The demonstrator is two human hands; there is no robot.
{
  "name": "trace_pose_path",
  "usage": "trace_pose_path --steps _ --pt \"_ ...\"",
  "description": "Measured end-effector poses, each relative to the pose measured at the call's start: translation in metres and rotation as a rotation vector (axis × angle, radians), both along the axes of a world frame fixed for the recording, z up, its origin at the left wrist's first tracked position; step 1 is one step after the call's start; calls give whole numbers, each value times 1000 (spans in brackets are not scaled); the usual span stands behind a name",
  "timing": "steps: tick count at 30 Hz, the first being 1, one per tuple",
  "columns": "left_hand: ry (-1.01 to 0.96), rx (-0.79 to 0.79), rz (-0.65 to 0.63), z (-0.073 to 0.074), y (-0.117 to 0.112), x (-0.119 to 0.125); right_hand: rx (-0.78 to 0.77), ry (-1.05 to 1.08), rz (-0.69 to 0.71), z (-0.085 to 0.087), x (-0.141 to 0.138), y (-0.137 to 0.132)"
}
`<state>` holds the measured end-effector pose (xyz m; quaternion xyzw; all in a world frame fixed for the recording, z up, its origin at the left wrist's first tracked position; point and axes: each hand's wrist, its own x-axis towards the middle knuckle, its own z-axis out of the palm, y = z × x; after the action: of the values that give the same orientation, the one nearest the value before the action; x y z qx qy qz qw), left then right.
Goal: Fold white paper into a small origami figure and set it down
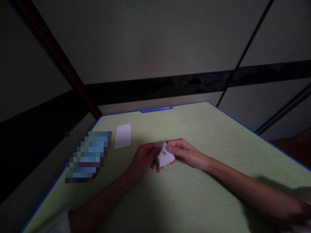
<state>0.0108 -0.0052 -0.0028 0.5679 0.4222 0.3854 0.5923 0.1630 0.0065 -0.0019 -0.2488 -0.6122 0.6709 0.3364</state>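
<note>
Both hands meet over the middle of the counter (194,200), a pale green top with a thin blue rim. Between them is a small folded white paper (165,157), raised slightly off the surface or just resting on it; the dim light does not let me tell which.

The left hand (143,158) is closed on the paper's left side, its fingers curled under and behind the fold. The right hand (184,151) pinches the paper's upper right part, with the thumb on top and the fingers tucked beneath. The folded flaps stand up between the two thumbs. Both forearms lie low across the near half of the counter, the left coming from the near left corner and the right from the near right edge.

A flat white sheet (122,136) lies apart from the hands, towards the far left corner. Just beside it, along the left edge, sits a blue thing (87,155) too blurred to identify. A blue tab (156,110) sits on the far edge of the counter.
</note>
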Motion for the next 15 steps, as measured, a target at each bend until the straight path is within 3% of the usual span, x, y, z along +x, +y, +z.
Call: trace_pose_path --steps 15 --pt "9 3 22 -2 0 -1 11 -82 -22 6 0 -1"
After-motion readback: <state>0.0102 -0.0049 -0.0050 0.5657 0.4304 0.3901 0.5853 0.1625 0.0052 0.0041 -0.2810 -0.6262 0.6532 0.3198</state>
